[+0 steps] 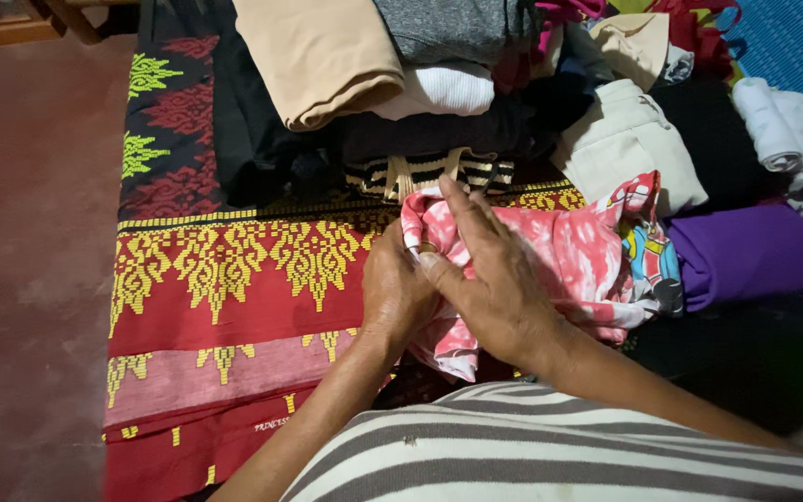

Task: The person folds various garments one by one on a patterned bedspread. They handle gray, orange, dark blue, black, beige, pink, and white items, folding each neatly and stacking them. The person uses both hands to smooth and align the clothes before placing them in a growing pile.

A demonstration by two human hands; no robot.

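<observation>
Nearest the camera: striped shirt (pixel 550 446) of the person, both forearms reaching fwd. Left hand (pixel 394 293) is curled, its grip closed on the near-left edge of the pink-and-white patterned garment (pixel 569 256); fingers are tucked under cloth, so how much it pinches is hard to tell. Right hand (pixel 490 274) lies flat w/ fingers spread, pressing the garment's top, grip wide, not pinching anything. The garment sits on the red-and-yellow woven mat (pixel 234 279), just right of centre, bunched, a printed cartoon panel at its right end.

Step in hand, by my read: smoothing/folding the garment, approx. midway, since it's still crumpled. Next move probably calls for left hand to keep the edge taut while right sweeps or flips cloth over.

Room: open mat to the left, then bare reddish floor (pixel 30 260) past the mat edge. Right side is tight – purple folded cloth (pixel 745 251) touches the garment. Farther back, cream folded piece (pixel 625 149), tan folded piece (pixel 318 56) & dark stacks crowd the far edge.
</observation>
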